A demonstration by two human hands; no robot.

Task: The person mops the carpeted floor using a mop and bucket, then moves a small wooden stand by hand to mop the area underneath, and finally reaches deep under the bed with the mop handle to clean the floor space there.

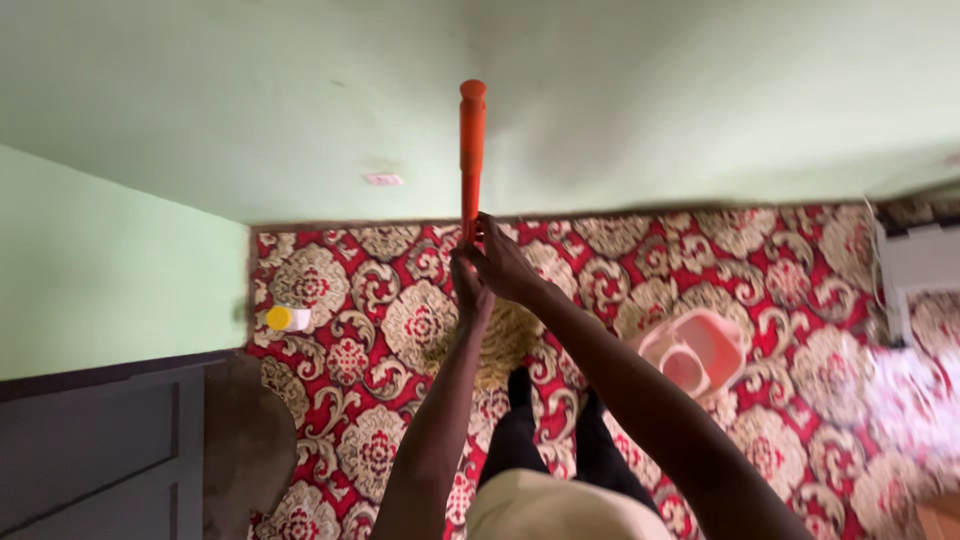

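Note:
A long orange handle (472,150) stands upright in front of me, its rounded top against the pale green wall. My left hand (470,285) and my right hand (503,262) are both closed around its lower part, touching each other. The handle's lower end is hidden behind my hands and arms. Below them a straw-coloured, broom-like bundle (510,340) shows on the red patterned carpet (780,290). My legs in dark trousers (520,430) stand under my arms.
A pink bucket (697,352) sits on the carpet to the right. A white bottle with a yellow cap (287,318) lies at the left by the wall. A dark door (100,450) is at the lower left. White furniture (925,265) stands at the right edge.

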